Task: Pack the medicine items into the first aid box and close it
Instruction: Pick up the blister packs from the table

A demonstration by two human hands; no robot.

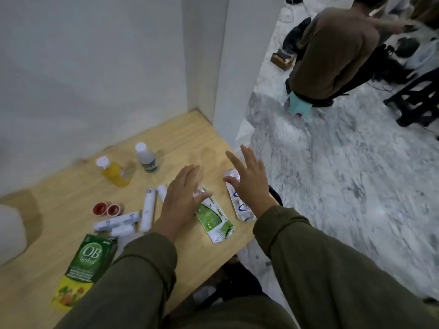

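Medicine items lie spread on a wooden table [59, 233]. My left hand [179, 198] hovers flat, fingers apart, over the top of a green sachet [213, 219] and beside several white rolls [147, 208]. My right hand [249, 184] is spread open above a white and blue sachet [240, 207] near the table's right edge. A green OB herbal box [88, 260] lies at the front left. Two red cups [108, 209], an orange bottle [114, 172] and a white bottle [147, 157] stand further back. A white object [10, 233] shows at the left edge; whether it is the first aid box I cannot tell.
White walls close the table's back and its far right corner. The table's right edge drops to a marble floor [344, 174]. Another person [332, 55] in brown sits on a small teal stool [299, 106] further back, beside dark furniture [418, 100].
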